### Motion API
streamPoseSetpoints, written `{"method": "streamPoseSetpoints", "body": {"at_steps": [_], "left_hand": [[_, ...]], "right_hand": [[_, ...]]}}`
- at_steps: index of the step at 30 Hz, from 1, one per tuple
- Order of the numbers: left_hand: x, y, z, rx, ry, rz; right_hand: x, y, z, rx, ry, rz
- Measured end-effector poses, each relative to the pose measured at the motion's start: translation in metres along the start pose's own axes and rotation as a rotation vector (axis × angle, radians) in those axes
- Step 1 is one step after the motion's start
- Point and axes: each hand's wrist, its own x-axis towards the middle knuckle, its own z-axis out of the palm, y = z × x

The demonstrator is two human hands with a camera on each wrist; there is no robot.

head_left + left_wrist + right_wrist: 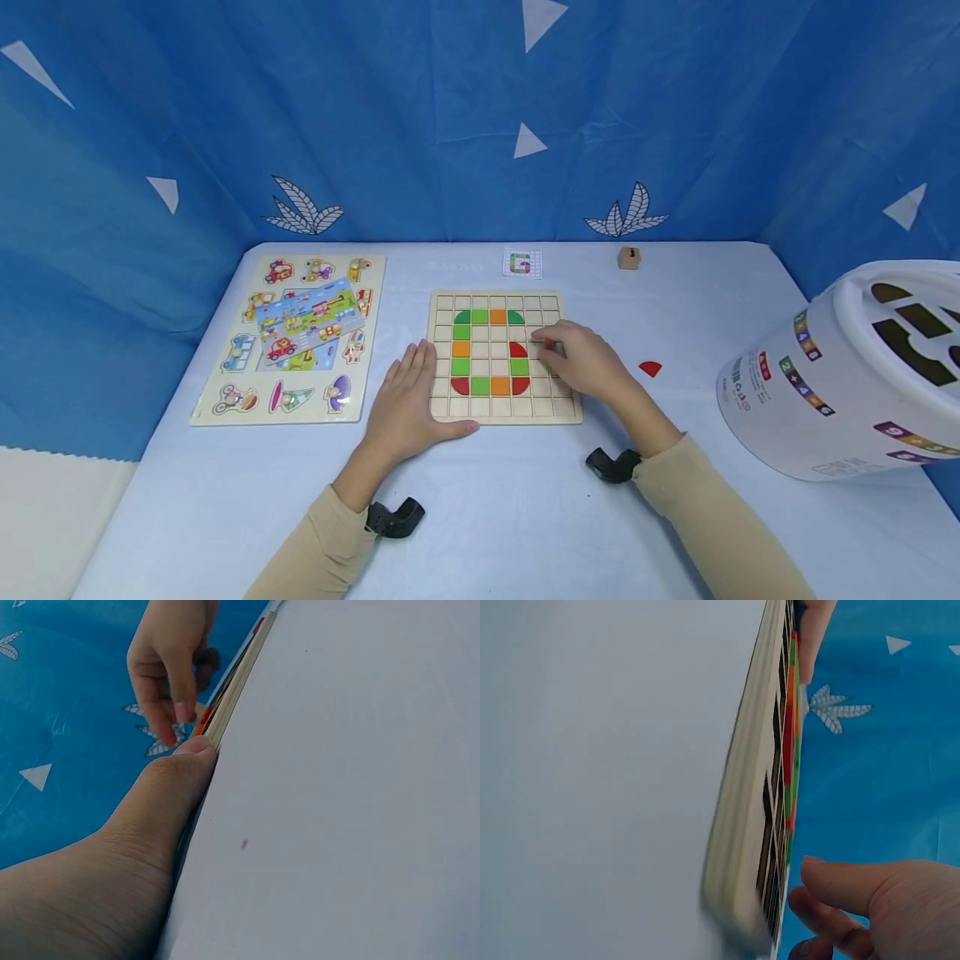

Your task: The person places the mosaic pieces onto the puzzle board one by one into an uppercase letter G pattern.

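A square wooden grid board (pixel 442 408) lies on the table, with green, orange and red tiles set in a ring of its cells. My left hand (pixel 408 404) rests along the board's left edge, fingers extended and thumb at the front edge. Over the board's right side, my right hand (pixel 581 360) pinches a small red tile (pixel 551 343), mostly hidden by the fingers; its exact shape cannot be told. A red tile (pixel 517 350) and a green tile (pixel 518 367) sit in cells just left of that hand. Another red quarter-round tile (pixel 650 367) lies right of the board.
A small pattern card (pixel 522 263) and a wooden cube (pixel 629 258) lie behind the board. At left is a vehicle picture puzzle (pixel 277 412) with picture cards (pixel 311 321) on it. A large white tub (pixel 772 392) stands at right. Blue curtain hangs behind.
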Motion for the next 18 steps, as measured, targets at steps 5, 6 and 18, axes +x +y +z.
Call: {"method": "streamPoseSetpoints", "body": {"at_steps": [5,6,18], "left_hand": [[0.000,0.000,0.000,-0.005,0.001,0.004],[0.000,0.000,0.000,-0.006,0.001,0.004],[0.000,0.000,-0.001,-0.010,-0.004,0.003]], "right_hand": [[-0.019,0.027,-0.015,-0.059,0.048,0.045],[-0.023,0.033,-0.018,-0.070,0.057,0.058],[-0.065,0.077,-0.046,-0.217,0.058,0.194]]}}
